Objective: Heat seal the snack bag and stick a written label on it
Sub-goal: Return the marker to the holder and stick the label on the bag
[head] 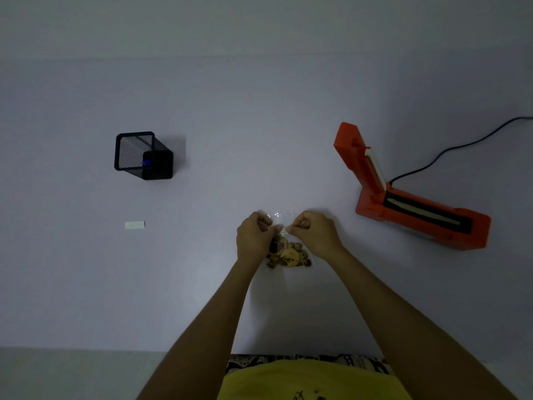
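A clear snack bag [288, 255] with brown cookies in it lies on the white table in front of me. My left hand [253, 236] and my right hand [315, 232] both pinch the bag's upper part, fingers closed on the plastic. The bag's open top edge glints just beyond my fingers. An orange heat sealer [418, 215] stands to the right with its lid arm raised, about two hand widths from the bag. A small white label [135, 225] lies flat far to the left.
A black mesh pen holder [144, 155] with a blue-capped pen inside stands at the left. The sealer's black cord [461, 145] runs off to the right edge. The table's near edge [86, 349] is close to my body.
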{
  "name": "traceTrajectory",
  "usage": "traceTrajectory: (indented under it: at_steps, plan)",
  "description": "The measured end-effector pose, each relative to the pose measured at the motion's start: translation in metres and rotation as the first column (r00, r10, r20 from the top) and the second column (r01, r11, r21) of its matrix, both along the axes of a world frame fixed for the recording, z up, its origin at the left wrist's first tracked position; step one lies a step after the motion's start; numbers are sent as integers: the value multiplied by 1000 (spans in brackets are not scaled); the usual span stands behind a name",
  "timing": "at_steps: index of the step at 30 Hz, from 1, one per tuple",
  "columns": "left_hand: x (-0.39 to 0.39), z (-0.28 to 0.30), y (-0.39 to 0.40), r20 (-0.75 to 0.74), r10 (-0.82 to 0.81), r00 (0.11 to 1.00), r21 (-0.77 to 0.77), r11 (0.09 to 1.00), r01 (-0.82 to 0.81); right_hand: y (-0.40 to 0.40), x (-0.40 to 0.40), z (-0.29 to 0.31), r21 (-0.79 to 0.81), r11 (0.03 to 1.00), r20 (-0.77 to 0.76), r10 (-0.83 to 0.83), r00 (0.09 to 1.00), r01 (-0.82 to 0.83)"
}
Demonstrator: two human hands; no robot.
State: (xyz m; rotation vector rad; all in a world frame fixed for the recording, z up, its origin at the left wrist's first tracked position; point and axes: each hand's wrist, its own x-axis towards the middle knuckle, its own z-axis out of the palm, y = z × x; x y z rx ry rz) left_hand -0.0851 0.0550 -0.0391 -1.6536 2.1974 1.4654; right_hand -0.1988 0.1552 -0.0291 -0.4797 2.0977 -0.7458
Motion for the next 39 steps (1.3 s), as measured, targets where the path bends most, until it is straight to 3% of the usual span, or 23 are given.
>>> traceTrajectory:
  at_steps: [17,31,39]
  plan:
    - [1,2,3,-13,4,1000,-58,998,-4,-4,5,-1,22,998,-6,-54,999,54]
    - [-1,0,4,25,-20,999,-60,998,22,-7,12,-5,44,997,-132,-63,989,70]
    - [-2,1,5,33,-21,999,-70,997,23,-7,13,1,-10,992,-60,-129,990,129]
